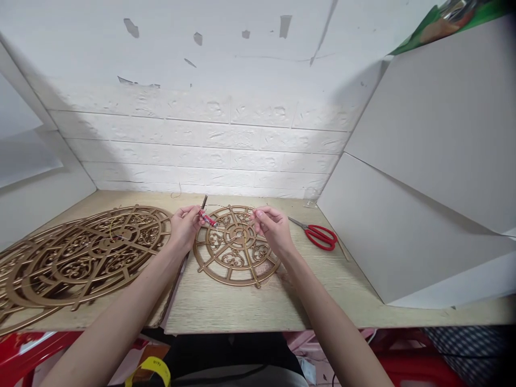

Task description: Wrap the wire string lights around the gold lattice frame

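Observation:
My left hand (pixel 186 224) is closed on a small red printed cylinder (pixel 207 218), held tilted above a round gold openwork disc (pixel 229 277). A short dark rod (pixel 204 201) sticks up by its fingers; whether it joins the cylinder I cannot tell. Fingertips of my right hand (pixel 271 223) are pinched together over the disc's right side. A thin dark strand (pixel 220 205) runs from near my left fingers toward my right hand; its end is hidden there. On the disc, a thin yellow strand (pixel 245 248) lies across the centre.
Several similar gold discs (pixel 86 252) lie stacked at the left. Red-handled scissors (pixel 321 237) rest at the right, by a thin stick (pixel 342 249). A small clear container (pixel 310 196) stands at the back. White panels (pixel 411 215) and a brick-pattern wall (pixel 209 142) enclose the wooden table (pixel 226 312).

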Demonstrator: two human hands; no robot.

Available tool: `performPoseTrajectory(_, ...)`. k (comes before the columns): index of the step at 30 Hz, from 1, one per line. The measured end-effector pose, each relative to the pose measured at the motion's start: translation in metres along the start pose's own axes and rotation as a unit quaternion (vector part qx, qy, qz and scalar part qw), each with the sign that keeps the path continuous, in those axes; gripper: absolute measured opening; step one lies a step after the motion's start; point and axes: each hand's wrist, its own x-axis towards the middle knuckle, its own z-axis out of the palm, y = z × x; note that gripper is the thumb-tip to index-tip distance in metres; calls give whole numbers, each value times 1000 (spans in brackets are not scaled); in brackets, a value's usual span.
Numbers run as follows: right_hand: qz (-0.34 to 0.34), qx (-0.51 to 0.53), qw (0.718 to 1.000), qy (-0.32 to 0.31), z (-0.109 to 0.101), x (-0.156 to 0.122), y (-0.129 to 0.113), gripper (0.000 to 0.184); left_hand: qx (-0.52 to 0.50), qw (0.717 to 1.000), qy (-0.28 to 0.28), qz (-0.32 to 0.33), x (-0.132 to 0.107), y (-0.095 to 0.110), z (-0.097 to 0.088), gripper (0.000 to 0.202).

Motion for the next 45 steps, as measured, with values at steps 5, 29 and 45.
performPoseTrajectory(5,5,-11,1000,-13,3,-3,-1,27,3,1000,-8,-1,-1,1,0,25)
performPoseTrajectory(29,-165,-399,880,-201,17,-19,29,12,11,1000,-3,-29,1,-4,-3,15)
performPoseTrajectory(45,-137,-506,836,-163,21,-20,36,17,-1,999,17,-47,-1,4,2,12)
